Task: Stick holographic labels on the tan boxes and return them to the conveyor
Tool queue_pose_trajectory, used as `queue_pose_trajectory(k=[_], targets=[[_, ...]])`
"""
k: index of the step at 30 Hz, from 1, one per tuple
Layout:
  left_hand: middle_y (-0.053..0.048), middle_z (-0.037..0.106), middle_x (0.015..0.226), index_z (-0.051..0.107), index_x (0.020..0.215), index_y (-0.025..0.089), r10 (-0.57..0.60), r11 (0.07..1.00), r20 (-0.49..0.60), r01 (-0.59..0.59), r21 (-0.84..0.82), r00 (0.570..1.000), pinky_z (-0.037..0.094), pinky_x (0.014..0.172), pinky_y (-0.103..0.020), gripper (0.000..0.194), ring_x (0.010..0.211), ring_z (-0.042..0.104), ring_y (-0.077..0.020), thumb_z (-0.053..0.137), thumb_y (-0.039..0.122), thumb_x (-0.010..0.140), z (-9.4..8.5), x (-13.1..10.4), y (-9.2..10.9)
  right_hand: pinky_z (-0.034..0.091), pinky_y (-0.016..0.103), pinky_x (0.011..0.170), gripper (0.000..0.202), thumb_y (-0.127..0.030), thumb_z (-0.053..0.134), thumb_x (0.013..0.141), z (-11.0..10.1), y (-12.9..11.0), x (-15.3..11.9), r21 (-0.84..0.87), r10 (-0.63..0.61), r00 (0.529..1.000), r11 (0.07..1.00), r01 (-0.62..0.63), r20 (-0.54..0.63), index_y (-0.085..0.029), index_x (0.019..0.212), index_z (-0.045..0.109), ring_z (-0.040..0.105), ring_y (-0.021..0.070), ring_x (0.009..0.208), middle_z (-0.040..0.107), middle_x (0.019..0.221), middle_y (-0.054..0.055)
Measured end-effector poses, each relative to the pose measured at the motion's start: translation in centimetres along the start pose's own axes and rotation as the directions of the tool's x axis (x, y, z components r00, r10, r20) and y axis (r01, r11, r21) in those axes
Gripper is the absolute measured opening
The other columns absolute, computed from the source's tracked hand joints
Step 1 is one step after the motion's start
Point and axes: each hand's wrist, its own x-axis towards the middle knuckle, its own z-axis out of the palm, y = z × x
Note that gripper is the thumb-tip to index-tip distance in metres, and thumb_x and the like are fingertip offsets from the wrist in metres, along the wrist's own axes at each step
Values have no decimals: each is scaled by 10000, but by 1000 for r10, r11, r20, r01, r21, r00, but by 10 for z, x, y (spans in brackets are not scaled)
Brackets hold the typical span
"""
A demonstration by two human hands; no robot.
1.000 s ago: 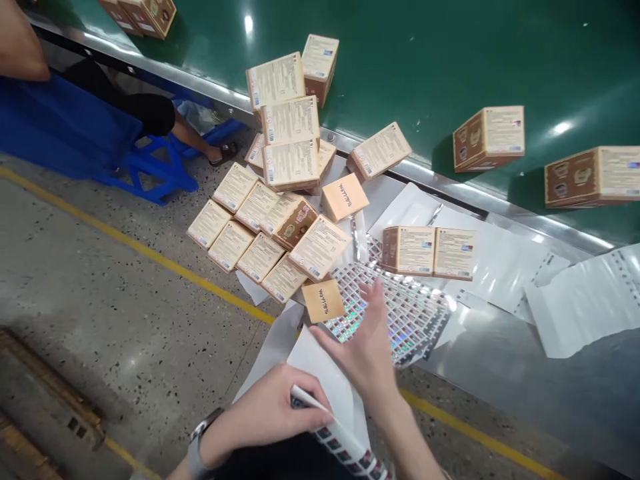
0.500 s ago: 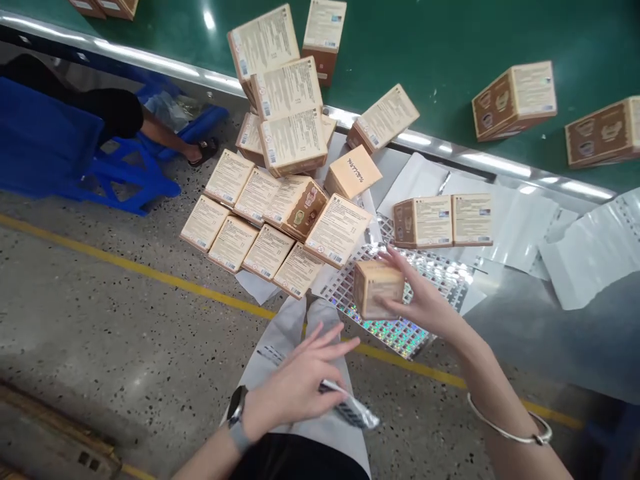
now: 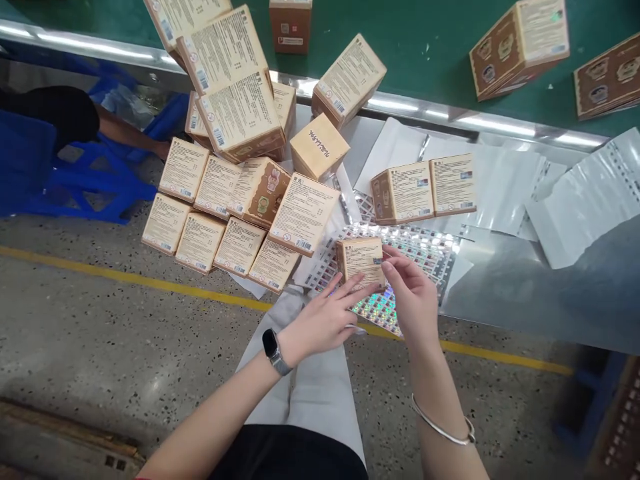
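Left hand [image 3: 325, 323] is relocated from above the lap to the box [image 3: 361, 252], which now sits lower over the sticker sheets [image 3: 420, 247]; its fingers are spread wide across the near part of the box top. Right hand [image 3: 414, 293] is narrow, thumb and fingertips drawn together at the right edge of the box, beside the small label [image 3: 377, 261]. Whether it grips the label cannot be told.

Surrounding items: box pile [image 3: 240, 247] borders the work area on the left, with one raised box [image 3: 304, 212] nearest. Plain-topped box [image 3: 320, 143] stands farther back. Box pair [image 3: 410, 192] stands side by side just beyond the sheets, limiting access from the rear. White bags [image 3: 505, 187] cover the metal table [image 3: 550, 300] to the right, along the green belt [image 3: 425, 60].
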Motion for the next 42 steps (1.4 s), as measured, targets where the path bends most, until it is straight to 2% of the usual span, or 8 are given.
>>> queue_pose_trajectory(k=[7,17,22,25,33,36,39,42], targets=[[-27,307,1602,696,718,156,-54,993,-4,53,-104,999,237,1255,-438,227,1525,146,-235,570,100,899,1,5,1,550,386,745,314,-505,706,756,15,-1,-5,8,51,992,999,-50,-117,-201,771,630,660,275,1039,701,1192,130],[-51,362,1581,721,734,157,-57,988,-23,53,-147,998,245,1256,-423,221,1520,169,-224,565,57,855,2,6,1,535,404,865,281,-470,648,824,25,7,-8,-112,-73,982,992,53,-176,-193,814,598,665,247,1030,683,1158,135],[-39,366,1579,720,711,176,-58,987,-30,53,-154,998,278,1243,-438,239,1516,189,-231,559,52,837,2,6,2,515,413,897,233,-434,609,878,32,12,-7,-332,-256,940,927,173,-225,-206,837,580,660,239,999,684,1044,119],[-45,374,1575,709,695,176,-60,986,-37,53,-159,998,287,1238,-437,236,1513,196,-229,564,44,827,3,7,1,539,390,852,317,-450,679,826,35,16,-1,-293,-259,916,941,167,-308,-223,968,510,678,209,903,649,1098,113],[-53,381,1566,727,742,174,-74,931,-93,35,-363,993,234,1245,-471,159,1503,233,-260,632,107,851,-11,1,0,552,406,806,376,-564,528,876,-13,3,11,-264,-154,962,960,92,-224,-207,995,549,678,213,868,683,1006,96],[-54,299,1605,772,812,193,-311,806,-164,168,-568,936,231,1234,-490,102,1506,214,-300,675,191,844,-18,-10,11,537,431,826,408,-573,624,808,-44,-4,21,-354,-172,973,929,107,-156,-202,976,618,654,242,927,689,1011,96],[-68,305,1609,795,838,204,-603,555,-50,374,-743,796,253,1215,-509,103,1489,261,-335,695,227,827,-14,-8,22,512,469,882,573,-599,678,743,-66,-11,49,-417,-218,958,900,124,-186,-199,1136,561,590,288,1104,621,1188,140],[-96,383,1572,796,872,193,-730,410,28,469,-782,683,269,1201,-519,125,1491,255,-338,683,224,828,-1,11,26,487,497,911,637,-630,673,728,-74,-21,76,-473,-252,956,868,154,-151,-185,1165,548,553,309,1145,591,1228,162]])
